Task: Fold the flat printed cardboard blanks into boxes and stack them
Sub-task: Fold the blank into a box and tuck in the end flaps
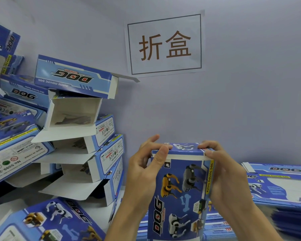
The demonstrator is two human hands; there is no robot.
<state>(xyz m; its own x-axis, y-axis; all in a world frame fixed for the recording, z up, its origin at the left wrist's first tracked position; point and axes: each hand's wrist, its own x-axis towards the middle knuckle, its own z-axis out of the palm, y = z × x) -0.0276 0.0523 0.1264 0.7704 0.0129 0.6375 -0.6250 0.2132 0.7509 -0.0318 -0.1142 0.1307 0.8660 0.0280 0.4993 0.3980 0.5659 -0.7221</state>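
We hold the box upright just right of the pile of folded boxes, left hand and right hand each gripping a top corner. To close the lid flap well, we should press both thumbs evenly so the tab tucks in square, without creasing

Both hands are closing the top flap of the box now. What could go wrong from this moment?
1. The top flap shows a white strip still outside; pressed by the left hand and right hand, it may crease instead of tucking.
2. The pile of folded boxes on the left leans unevenly; adding this box might topple it.
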